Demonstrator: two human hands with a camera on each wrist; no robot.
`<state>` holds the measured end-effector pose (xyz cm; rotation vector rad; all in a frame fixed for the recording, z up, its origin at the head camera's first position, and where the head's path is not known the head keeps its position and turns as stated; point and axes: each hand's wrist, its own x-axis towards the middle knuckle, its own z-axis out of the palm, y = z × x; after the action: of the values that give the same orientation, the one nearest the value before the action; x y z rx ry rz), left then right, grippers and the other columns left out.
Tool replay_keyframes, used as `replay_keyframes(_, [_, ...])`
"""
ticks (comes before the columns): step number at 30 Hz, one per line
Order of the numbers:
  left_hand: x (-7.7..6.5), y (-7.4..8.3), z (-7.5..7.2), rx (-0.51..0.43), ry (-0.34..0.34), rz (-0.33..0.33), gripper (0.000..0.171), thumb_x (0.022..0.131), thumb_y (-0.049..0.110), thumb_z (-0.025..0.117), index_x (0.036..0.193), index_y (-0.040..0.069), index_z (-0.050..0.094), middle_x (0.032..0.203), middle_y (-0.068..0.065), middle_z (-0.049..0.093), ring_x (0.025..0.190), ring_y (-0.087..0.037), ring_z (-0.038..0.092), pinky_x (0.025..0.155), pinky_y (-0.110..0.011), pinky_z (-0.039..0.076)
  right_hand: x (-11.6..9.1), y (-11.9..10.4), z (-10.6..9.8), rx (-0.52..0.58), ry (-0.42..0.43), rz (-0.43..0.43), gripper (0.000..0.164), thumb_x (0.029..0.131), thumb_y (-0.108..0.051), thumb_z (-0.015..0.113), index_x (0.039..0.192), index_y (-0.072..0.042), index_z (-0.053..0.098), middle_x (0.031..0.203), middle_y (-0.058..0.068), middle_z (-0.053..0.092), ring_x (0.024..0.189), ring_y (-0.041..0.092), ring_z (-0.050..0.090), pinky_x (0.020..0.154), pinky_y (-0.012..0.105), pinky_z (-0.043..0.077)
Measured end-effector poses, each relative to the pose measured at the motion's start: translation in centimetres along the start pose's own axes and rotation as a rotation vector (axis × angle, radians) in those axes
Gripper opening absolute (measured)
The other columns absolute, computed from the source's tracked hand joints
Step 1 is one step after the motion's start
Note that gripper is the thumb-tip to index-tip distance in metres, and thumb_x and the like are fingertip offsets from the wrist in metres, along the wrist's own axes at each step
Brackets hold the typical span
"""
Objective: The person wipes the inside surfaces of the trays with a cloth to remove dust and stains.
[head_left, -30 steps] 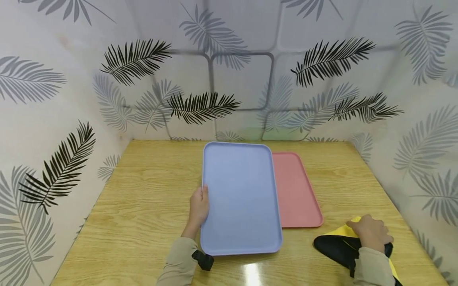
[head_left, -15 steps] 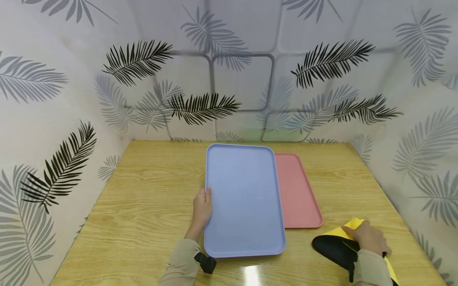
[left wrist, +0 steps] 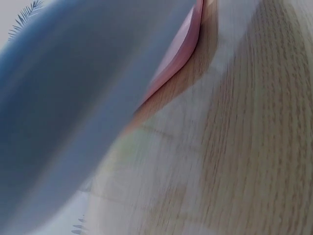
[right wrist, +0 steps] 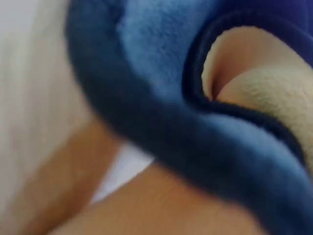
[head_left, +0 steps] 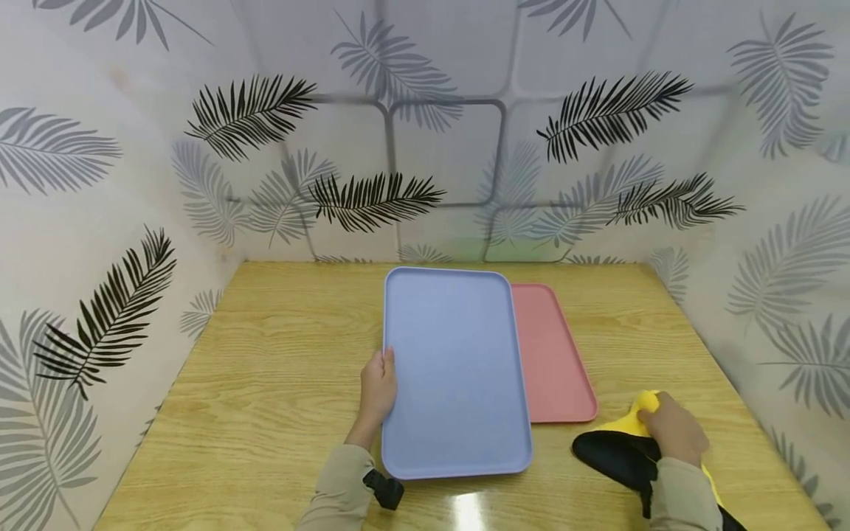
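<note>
My left hand (head_left: 378,387) grips the left rim of a light blue tray (head_left: 458,369), thumb on the upper side, other fingers hidden below. The tray overlaps a pink tray (head_left: 556,361) on its right. In the left wrist view the blue tray (left wrist: 63,103) looms close, with the pink tray's edge (left wrist: 181,54) beyond it. At the lower right, my right hand (head_left: 676,429) pinches a soft yellow-and-black fabric item (head_left: 614,457) whose kind I cannot tell. Its fuzzy, dark-edged fabric (right wrist: 151,122) nearly fills the right wrist view, blurred.
Both trays are on or over a wooden table (head_left: 285,354). Leaf-patterned covering (head_left: 425,147) encloses the back and both sides. A black strap piece (head_left: 384,488) sits at the left sleeve's cuff.
The blue tray and my left hand have shifted slightly right. My right hand has moved a little left and up, and the yellow part of the fabric item is drawn up with it.
</note>
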<state>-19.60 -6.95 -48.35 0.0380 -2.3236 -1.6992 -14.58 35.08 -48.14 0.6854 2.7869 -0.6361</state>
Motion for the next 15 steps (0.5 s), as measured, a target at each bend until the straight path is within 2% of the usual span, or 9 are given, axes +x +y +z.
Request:
replay_keyframes(3, [0.0, 0.1, 0.0, 0.0, 0.005, 0.001, 0.032, 0.097, 0.015, 0.037, 0.066, 0.007, 0.037, 0.057, 0.0, 0.031, 0.05, -0.013, 0.031, 0.046, -0.025, 0.028, -0.2, -1.6, -0.8, 0.009, 0.026, -0.067, 0.048, 0.086, -0.025, 0.048, 0.122, 0.005, 0.037, 0.107, 0.033, 0.047, 0.087, 0.042, 0.05, 0.062, 0.048, 0.039])
replay_keyframes(7, [0.0, 0.4, 0.1, -0.005, -0.002, 0.006, 0.032, 0.097, 0.016, 0.036, 0.066, 0.007, 0.038, 0.056, 0.0, 0.032, 0.05, -0.012, 0.031, 0.045, -0.024, 0.028, -0.7, -4.9, -2.4, 0.035, 0.062, -0.157, 0.055, 0.089, -0.031, 0.046, 0.13, 0.003, 0.031, 0.117, 0.034, 0.042, 0.092, 0.044, 0.047, 0.065, 0.049, 0.039])
replay_keyframes(11, [0.1, 0.6, 0.1, 0.005, -0.016, 0.019, 0.033, 0.098, 0.018, 0.036, 0.067, 0.007, 0.038, 0.056, 0.001, 0.032, 0.049, -0.01, 0.03, 0.045, -0.024, 0.028, -1.4, -8.9, -4.3, 0.061, 0.112, -0.291, 0.057, 0.089, -0.033, 0.045, 0.131, 0.003, 0.032, 0.118, 0.032, 0.043, 0.09, 0.041, 0.047, 0.065, 0.047, 0.038])
replay_keyframes(15, [0.1, 0.8, 0.3, 0.021, -0.014, 0.027, 0.033, 0.097, 0.018, 0.036, 0.066, 0.008, 0.038, 0.056, 0.001, 0.032, 0.049, -0.011, 0.03, 0.045, -0.024, 0.028, -2.1, -12.9, -5.8, 0.117, 0.134, -0.419, 0.055, 0.09, -0.034, 0.047, 0.13, 0.003, 0.035, 0.11, 0.028, 0.048, 0.084, 0.037, 0.046, 0.065, 0.044, 0.037])
